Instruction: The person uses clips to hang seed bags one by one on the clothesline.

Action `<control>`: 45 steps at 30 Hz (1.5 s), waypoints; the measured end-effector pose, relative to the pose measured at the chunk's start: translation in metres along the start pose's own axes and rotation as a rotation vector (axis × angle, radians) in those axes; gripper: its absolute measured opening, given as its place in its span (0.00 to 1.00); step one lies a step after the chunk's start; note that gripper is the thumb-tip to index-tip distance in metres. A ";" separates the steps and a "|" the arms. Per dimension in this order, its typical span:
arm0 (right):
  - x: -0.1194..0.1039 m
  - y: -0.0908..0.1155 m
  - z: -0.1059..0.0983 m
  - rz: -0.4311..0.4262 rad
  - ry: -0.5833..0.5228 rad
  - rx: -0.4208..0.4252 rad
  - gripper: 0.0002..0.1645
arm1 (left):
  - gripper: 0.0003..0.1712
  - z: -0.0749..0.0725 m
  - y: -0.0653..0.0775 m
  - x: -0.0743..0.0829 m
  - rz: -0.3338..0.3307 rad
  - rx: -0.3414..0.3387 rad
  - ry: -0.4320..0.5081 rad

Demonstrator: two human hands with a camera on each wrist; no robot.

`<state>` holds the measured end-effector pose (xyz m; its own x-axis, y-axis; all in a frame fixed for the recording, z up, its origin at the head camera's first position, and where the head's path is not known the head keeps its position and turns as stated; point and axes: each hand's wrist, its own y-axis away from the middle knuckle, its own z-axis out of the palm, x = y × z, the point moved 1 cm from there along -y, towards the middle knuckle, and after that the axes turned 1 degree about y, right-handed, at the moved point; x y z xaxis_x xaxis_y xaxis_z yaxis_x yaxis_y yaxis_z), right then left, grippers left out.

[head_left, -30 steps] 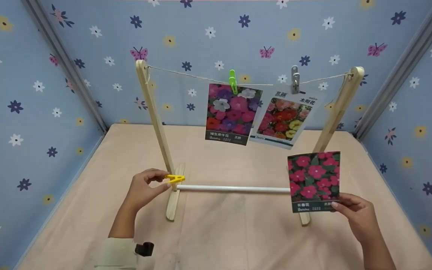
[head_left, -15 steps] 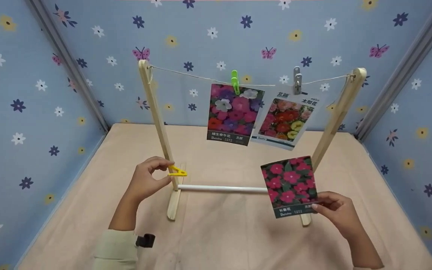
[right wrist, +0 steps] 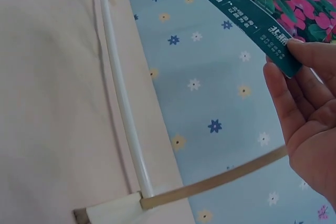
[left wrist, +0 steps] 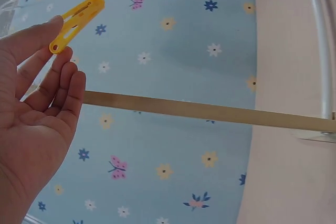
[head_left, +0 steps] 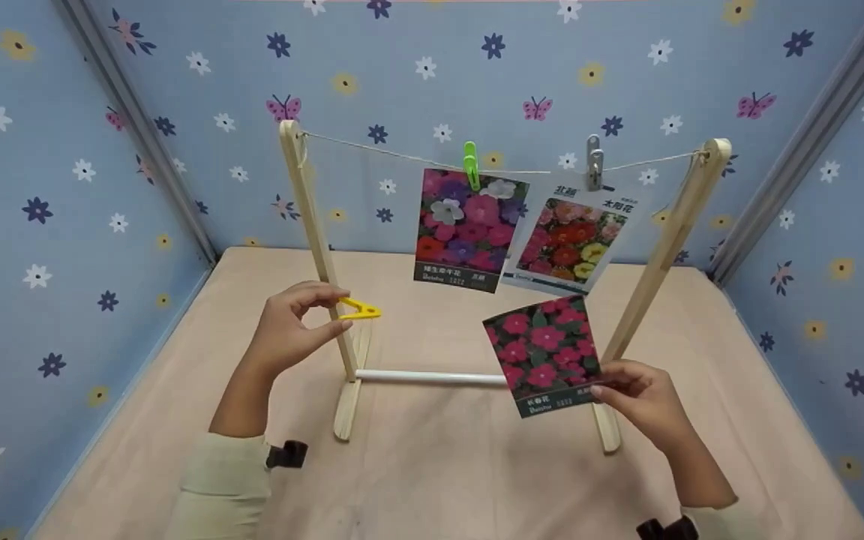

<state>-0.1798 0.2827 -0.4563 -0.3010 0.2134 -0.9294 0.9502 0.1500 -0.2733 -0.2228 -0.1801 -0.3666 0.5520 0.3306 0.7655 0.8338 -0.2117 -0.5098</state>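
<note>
Between thumb and fingers, my left hand (head_left: 289, 328) pinches a yellow clothespin (head_left: 361, 308) in front of the stand's left post. The same yellow clothespin (left wrist: 77, 23) shows up close in the left wrist view. My right hand (head_left: 646, 397) holds a flower seed packet (head_left: 547, 352) with pink blooms by its lower right corner, tilted, below the hanging packets. From the string (head_left: 387, 156) hang a purple and pink flower packet (head_left: 469, 229) under a green clothespin (head_left: 471, 165), and a white-edged flower packet (head_left: 571, 244) under a grey clothespin (head_left: 594, 165).
The string runs between a left wooden post (head_left: 319, 247) and a right wooden post (head_left: 664, 247). A white rod (head_left: 432, 377) joins them low down over the pale tabletop (head_left: 424, 472). Blue flowered panels (head_left: 432, 90) enclose the back and sides.
My left hand has risen with the yellow clothespin. My right hand has carried the pink flower packet leftward and a little upward, tilting it. The two hung packets stay on the string.
</note>
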 end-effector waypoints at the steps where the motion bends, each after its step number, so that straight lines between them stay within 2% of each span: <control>1: -0.001 -0.002 0.002 -0.004 0.006 -0.001 0.10 | 0.19 -0.001 -0.003 -0.001 0.003 0.004 0.001; 5: -0.005 -0.010 0.010 -0.024 0.029 -0.004 0.08 | 0.21 -0.005 -0.014 -0.006 0.003 0.022 0.002; 8: -0.009 -0.017 0.016 -0.053 0.041 -0.006 0.07 | 0.21 -0.010 -0.022 -0.002 0.038 0.029 0.005; 14: -0.018 -0.030 0.029 -0.101 0.045 0.001 0.07 | 0.19 -0.020 -0.036 0.014 0.113 0.040 -0.042; 20: -0.028 -0.044 0.040 -0.122 0.036 0.007 0.08 | 0.18 -0.032 -0.049 0.034 0.129 0.059 -0.121; 28: -0.038 -0.061 0.064 -0.095 0.035 0.043 0.07 | 0.19 -0.052 -0.064 0.056 0.145 0.070 -0.183; 36: -0.079 -0.064 0.088 -0.101 0.111 0.026 0.06 | 0.16 -0.070 -0.085 0.079 0.128 0.097 -0.233; 41: -0.064 -0.078 0.099 -0.116 0.142 0.029 0.06 | 0.15 -0.078 -0.096 0.094 0.086 0.108 -0.286; 45: -0.055 -0.089 0.107 -0.161 0.145 0.041 0.06 | 0.12 -0.080 -0.105 0.103 0.086 0.105 -0.302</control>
<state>-0.2391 0.1539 -0.4072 -0.4547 0.3266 -0.8286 0.8905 0.1547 -0.4278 -0.2534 -0.1971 -0.2028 0.5804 0.5766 0.5750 0.7704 -0.1598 -0.6172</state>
